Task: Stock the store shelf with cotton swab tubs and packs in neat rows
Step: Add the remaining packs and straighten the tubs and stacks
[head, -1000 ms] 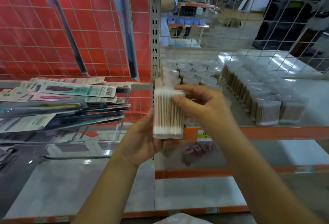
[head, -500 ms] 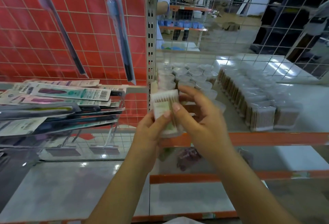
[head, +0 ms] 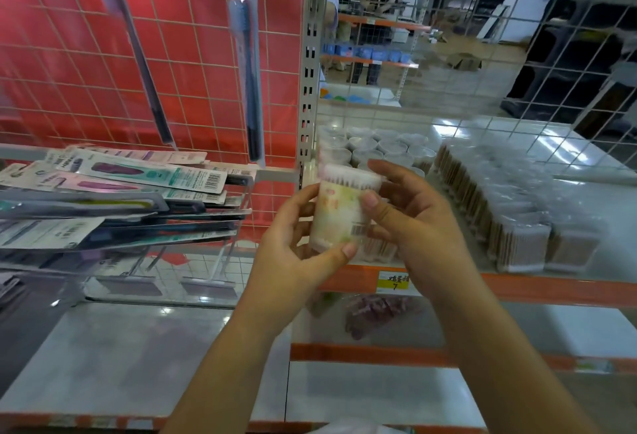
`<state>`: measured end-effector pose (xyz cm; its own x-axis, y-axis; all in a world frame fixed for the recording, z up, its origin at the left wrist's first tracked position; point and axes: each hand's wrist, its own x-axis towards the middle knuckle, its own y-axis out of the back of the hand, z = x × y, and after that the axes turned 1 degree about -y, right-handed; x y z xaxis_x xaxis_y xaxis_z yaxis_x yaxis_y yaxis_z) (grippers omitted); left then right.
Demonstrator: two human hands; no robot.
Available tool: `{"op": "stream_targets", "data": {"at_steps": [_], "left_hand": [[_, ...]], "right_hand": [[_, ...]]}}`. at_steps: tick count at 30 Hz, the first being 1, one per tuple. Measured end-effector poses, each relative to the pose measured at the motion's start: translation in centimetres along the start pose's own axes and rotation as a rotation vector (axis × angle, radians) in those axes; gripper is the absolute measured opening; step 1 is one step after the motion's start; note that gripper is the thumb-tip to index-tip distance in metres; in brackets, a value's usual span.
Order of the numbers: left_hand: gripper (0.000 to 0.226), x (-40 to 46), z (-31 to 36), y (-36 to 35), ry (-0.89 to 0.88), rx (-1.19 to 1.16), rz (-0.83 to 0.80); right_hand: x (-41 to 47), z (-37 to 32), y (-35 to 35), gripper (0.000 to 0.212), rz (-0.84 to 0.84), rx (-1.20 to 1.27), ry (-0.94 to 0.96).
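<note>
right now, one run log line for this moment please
stage: stocking | left hand: holds clear round cotton swab tub | right hand: holds same tub | tub: off shelf

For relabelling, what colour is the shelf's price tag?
Yellow price tag on the orange shelf edge, head view.

Two bare forearms, left grip (head: 293,244) and right grip (head: 413,223) ungloved, no sleeves, seemingly no rings

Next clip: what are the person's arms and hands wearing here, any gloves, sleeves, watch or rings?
Nothing shows on either. The left hand and right hand are bare, with no gloves or visible rings. Both forearms are uncovered to the bottom edge of the picture: no sleeves, watch or wristband.
</note>
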<state>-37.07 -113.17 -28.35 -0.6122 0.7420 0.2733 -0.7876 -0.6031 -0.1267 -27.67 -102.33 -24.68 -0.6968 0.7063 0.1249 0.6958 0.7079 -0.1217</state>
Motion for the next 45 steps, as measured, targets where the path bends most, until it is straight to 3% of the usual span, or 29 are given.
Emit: {"op": "stream_targets", "data": {"at_steps": [4, 13, 16, 20, 22, 26, 31, 40, 45], "left_hand": [[0.064, -0.6, 0.2, 0.6, -0.032, 0.107, 0.018], [0.069, -1.1, -0.8, 1.7, -0.08, 0.325, 0.076], [0.071, -1.2, -1.3, 1.8, -0.106, 0.385, 0.065], [0.071, -1.0, -1.8, 1.7, -0.135, 0.469, 0.047], [0.072, -0.7, -2.0, 1.6, -0.145, 0.512, 0.042], [0.068, 0.5, -2.8, 1.9, -0.148, 0.692, -0.016], [0.06, 1.5, -3.6, 2.1, 0.002, 1.031, -0.111], [0.048, 1.7, -5.1, 1.6, 0.081, 1.073, -0.173], [0.046, 1.8, -5.6, 1.2, 0.056, 1.037, -0.16]], "right_hand": [[0.4, 0.7, -0.1, 0.048, -0.083, 0.024, -0.04], [0.8, 0.4, -1.2, 0.081, -0.151, -0.128, -0.11], [1.0, -1.0, -1.3, 0.071, -0.208, -0.349, -0.079], [1.7, -2.6, -1.0, 0.054, -0.303, -0.873, 0.045], [2.2, -2.7, -0.8, 0.052, -0.32, -0.957, 0.072], [3.2, -1.6, -0.2, 0.06, -0.265, -1.058, 0.157], [4.3, 1.5, 0.7, 0.066, -0.179, -1.239, 0.2], [5.1, 5.5, 0.7, 0.063, -0.144, -1.486, 0.255], [5.2, 6.6, 0.8, 0.056, -0.101, -1.448, 0.295]]}}
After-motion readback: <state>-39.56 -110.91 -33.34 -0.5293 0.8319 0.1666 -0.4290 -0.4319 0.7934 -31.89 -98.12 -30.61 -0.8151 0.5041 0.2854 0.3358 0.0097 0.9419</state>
